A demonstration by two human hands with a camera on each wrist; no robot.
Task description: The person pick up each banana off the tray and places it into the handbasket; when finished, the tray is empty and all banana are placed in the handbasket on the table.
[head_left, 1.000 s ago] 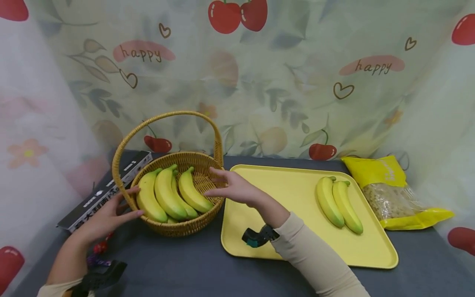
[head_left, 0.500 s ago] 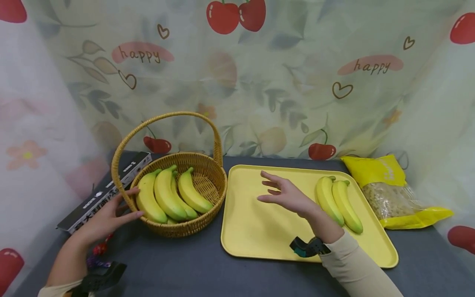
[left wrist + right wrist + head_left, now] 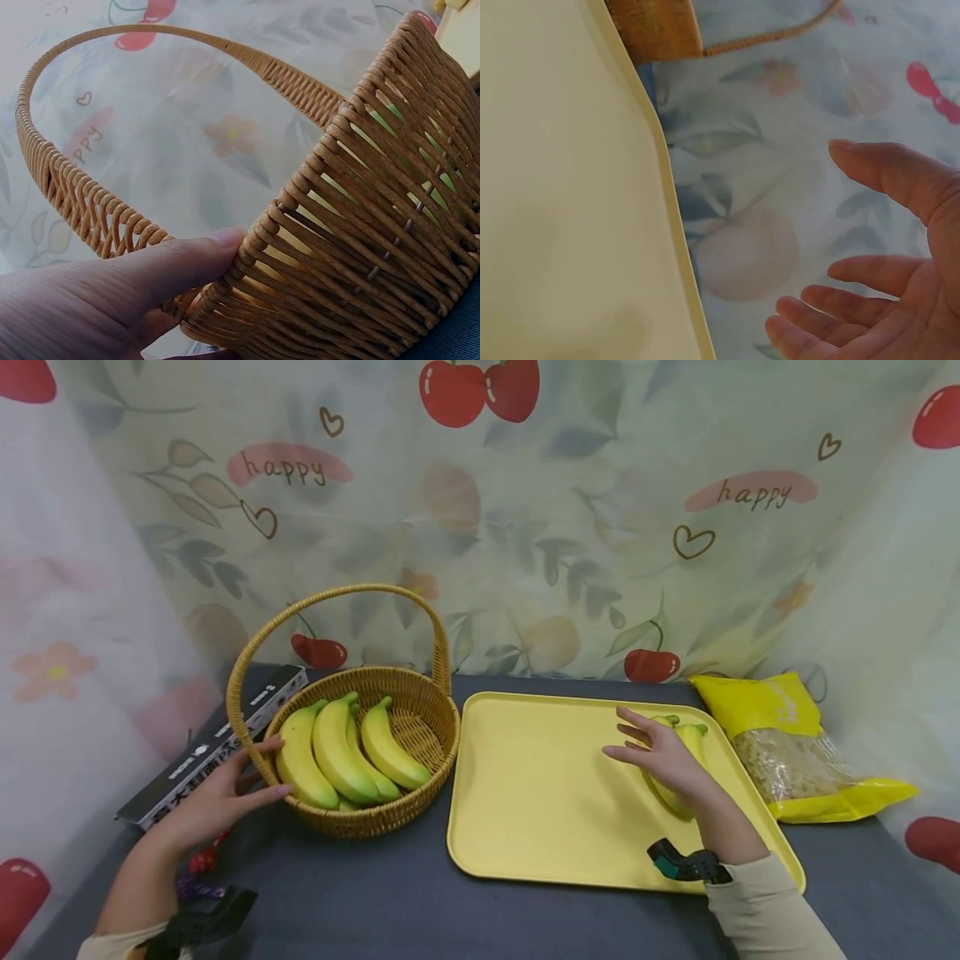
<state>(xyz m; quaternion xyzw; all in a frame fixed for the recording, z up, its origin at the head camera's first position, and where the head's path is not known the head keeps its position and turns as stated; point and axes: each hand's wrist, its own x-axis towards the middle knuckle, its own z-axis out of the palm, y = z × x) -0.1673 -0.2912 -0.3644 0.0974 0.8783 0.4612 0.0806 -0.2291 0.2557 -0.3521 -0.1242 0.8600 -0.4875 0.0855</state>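
Observation:
A wicker basket (image 3: pixel 420 693) with a tall handle holds yellow bananas (image 3: pixel 337 752) at the table's left. My left hand (image 3: pixel 213 797) rests against the basket's left wall with straight fingers; the left wrist view shows the thumb (image 3: pixel 150 277) laid on the woven rim (image 3: pixel 360 225). Right of the basket lies a yellow tray (image 3: pixel 540 793) with two bananas (image 3: pixel 696 739) at its right side. My right hand (image 3: pixel 658 758) hovers open over those two bananas, fingers spread, and covers most of them. The right wrist view shows the open palm (image 3: pixel 907 300) above the tray (image 3: pixel 562 210), holding nothing.
A yellow bag of grain (image 3: pixel 795 752) lies right of the tray. A long black box (image 3: pixel 213 743) sits behind the basket at the left. Small red and purple bits (image 3: pixel 198 864) lie under my left forearm. A cherry-print curtain closes the back and sides.
My right hand has moved from the basket's right rim across the tray to the two bananas. The left hand and the basket have stayed put.

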